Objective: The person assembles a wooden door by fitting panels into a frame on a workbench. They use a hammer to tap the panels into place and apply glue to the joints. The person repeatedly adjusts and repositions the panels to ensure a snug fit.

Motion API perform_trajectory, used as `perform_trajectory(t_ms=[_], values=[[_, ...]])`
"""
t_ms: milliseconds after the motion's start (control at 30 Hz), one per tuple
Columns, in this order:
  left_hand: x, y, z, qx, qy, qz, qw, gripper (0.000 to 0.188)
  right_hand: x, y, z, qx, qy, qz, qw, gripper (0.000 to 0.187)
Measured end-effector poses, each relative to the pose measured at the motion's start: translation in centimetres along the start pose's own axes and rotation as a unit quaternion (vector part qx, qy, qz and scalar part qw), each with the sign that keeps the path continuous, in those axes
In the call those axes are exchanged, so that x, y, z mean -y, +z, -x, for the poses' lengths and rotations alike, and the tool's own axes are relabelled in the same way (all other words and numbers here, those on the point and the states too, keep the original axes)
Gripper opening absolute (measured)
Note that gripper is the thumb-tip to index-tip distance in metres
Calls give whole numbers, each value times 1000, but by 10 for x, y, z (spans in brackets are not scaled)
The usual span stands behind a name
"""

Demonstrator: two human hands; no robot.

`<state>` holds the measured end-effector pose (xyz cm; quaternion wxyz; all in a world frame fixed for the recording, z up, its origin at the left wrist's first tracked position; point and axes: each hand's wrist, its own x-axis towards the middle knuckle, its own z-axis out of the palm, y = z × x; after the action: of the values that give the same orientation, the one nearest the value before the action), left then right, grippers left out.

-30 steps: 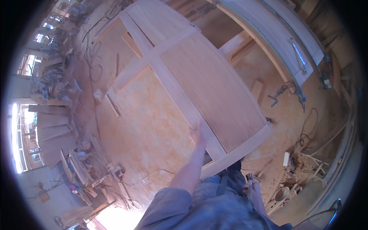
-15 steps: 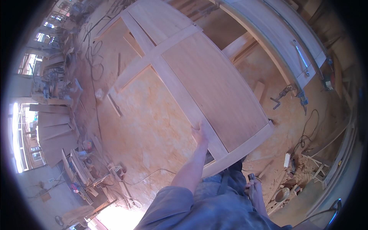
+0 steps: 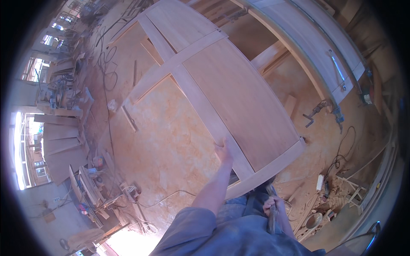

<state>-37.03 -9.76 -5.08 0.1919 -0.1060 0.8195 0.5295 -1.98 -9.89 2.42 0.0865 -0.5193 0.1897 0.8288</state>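
Observation:
A large wooden panelled frame [image 3: 241, 98], much like a door, stretches from my body toward the upper left. On its long left rail rests my left hand [image 3: 224, 151], with the fingers closed round the edge near the near corner. Beside the frame's near end, close to my waist, my right hand [image 3: 274, 205] is closed round a long, narrow, dark bar-like tool [image 3: 271, 224]. That tool stands roughly lengthwise along my body, its upper end close to the frame's near rail; its exact kind I cannot make out.
At the upper right, another long wooden assembly [image 3: 294, 38] carries metal bar clamps [image 3: 337, 115]. A cable [image 3: 344, 158], wood scraps and a round bowl [image 3: 314, 219] lie on the dusty floor at the right. Boards [image 3: 62, 134] lean at the left.
My right hand has risen slightly toward the frame's near end, and the tool has turned so its length now shows. My left hand keeps its grip on the rail.

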Motion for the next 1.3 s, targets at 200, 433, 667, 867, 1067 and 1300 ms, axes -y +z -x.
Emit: perform_trajectory(t_ms=[200,433,667,867,1067,1300], values=[[-7,-2,-6,5,22,28,999,72,11,11,0,56,62,-43,996,28],[5,1,-7,8,1,34,999,74,11,19,0,25,45,-35,998,27],[35,7,-19,16,9,14,1000,75,13,23,4,44,1,-30,999,23],[14,-25,22,86,-26,53,995,64,19,49,30,25,-106,5,994,23],[29,-63,51,173,-106,-50,978,62,36,160,-7,3,-242,420,874,19],[34,-122,69,226,-42,-179,957,68,34,319,-105,115,-269,592,751,16]])
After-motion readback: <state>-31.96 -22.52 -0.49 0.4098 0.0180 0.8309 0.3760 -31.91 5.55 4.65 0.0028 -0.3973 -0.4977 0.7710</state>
